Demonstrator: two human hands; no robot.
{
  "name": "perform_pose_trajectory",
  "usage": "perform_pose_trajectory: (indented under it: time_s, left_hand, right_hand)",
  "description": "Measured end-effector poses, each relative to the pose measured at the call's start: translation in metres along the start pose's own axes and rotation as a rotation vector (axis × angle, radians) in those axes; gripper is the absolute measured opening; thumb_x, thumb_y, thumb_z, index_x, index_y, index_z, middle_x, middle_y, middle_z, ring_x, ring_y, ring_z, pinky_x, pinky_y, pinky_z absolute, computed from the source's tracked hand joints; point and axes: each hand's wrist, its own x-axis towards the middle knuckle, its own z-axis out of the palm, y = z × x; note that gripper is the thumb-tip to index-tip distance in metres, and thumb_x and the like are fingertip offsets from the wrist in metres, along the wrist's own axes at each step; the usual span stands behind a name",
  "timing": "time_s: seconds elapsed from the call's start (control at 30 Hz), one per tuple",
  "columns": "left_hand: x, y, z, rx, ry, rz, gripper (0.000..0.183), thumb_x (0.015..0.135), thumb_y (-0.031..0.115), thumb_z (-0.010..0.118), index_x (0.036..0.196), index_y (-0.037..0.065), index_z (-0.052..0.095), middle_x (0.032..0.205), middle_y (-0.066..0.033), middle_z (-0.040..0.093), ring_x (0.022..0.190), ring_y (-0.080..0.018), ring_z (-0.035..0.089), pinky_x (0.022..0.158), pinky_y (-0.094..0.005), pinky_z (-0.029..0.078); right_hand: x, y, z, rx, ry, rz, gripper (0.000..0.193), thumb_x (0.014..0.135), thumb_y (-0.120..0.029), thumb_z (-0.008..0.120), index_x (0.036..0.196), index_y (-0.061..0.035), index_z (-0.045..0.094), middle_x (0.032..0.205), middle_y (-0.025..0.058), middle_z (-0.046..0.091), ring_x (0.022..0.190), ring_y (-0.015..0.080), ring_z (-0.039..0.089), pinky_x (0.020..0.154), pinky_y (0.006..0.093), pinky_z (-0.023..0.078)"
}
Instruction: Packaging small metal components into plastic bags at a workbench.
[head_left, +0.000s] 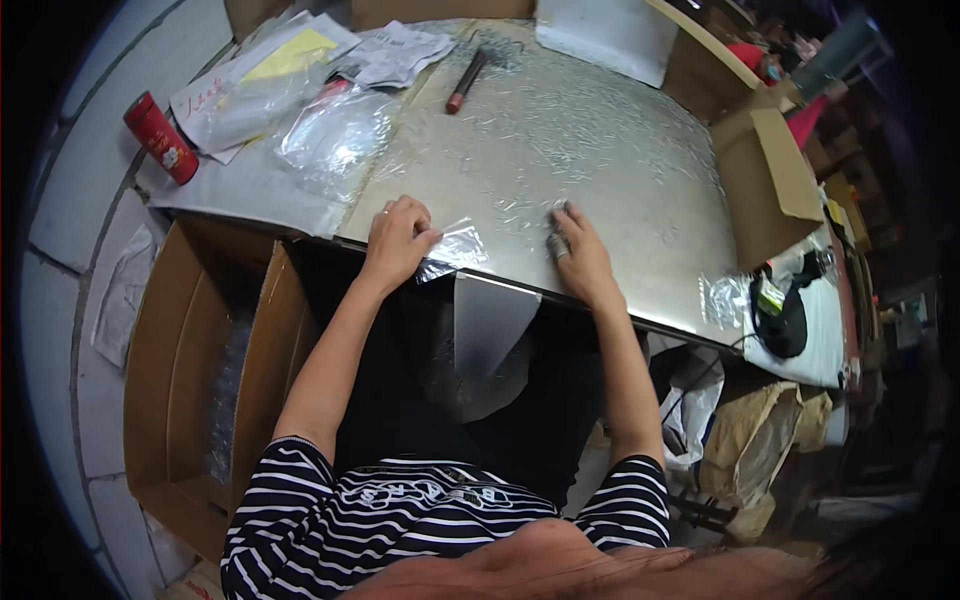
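Just above the near edge of the metal tabletop [640,265], my left hand [398,238] pinches a small clear plastic bag [458,247] at its left side. The bag lies shiny and crinkled along the edge. To its right, my right hand [585,262] rests low on the table, its fingers bent down to the surface. Something greyish shows at its thumb side, too small to name. Many small clear slivers [610,135] lie scattered over the metal beyond my hands. A dark stick-like tool with a red end [466,82] lies farther back.
A red flask [160,138] stands at the far left beside papers [225,100] and clear plastic bags [335,135]. Cardboard flaps [770,190] wall the right side. An open cardboard box [190,350] sits below left. A black item [785,320] lies on the right corner.
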Motion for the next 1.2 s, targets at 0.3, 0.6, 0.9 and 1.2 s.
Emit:
perform_pose_trajectory:
  time_s: [0.3,0.6,0.9,1.2]
  left_hand:
    - [-0.092,0.053,0.018,-0.838,-0.404,-0.135,0.007,0.084,-0.005,0.063,0.087,0.0,0.059,0.081,-0.0037,0.063,0.075,-0.0088,0.061,0.067,-0.0224,0.05]
    - [-0.141,0.033,0.04,-0.598,-0.459,-0.038,0.007,0.087,0.002,0.061,0.088,-0.001,0.067,0.073,-0.0033,0.064,0.064,-0.0066,0.057,0.059,-0.0221,0.046]
    - [-0.153,0.012,0.042,-0.751,-0.669,-0.358,0.008,0.079,0.001,0.069,0.087,-0.002,0.072,0.076,-0.0041,0.069,0.068,-0.007,0.061,0.062,-0.0213,0.048]
    - [-0.15,-0.015,0.07,-0.368,-0.533,-0.346,0.024,0.074,0.0,0.074,0.094,-0.004,0.061,0.078,-0.0105,0.068,0.074,-0.0146,0.066,0.068,-0.0278,0.052]
  right_hand:
    - [-0.105,-0.091,0.014,0.76,-0.016,0.09,0.037,0.085,-0.003,0.067,0.121,-0.0002,0.059,0.096,0.0062,0.066,0.087,0.0126,0.061,0.079,0.0257,0.048]
    - [-0.165,-0.085,0.06,0.969,-0.176,0.24,0.042,0.083,-0.007,0.073,0.122,-0.0001,0.058,0.082,-0.0007,0.059,0.07,0.0037,0.051,0.063,0.0194,0.043]
    - [-0.182,-0.076,0.072,1.038,-0.362,0.41,0.017,0.085,-0.003,0.069,0.102,0.0002,0.065,0.078,0.0007,0.064,0.07,0.0054,0.058,0.062,0.0198,0.047]
    - [-0.158,-0.032,0.049,0.578,-0.067,0.372,0.007,0.085,-0.001,0.065,0.09,0.002,0.068,0.077,0.0045,0.066,0.069,0.0103,0.06,0.064,0.0244,0.049]
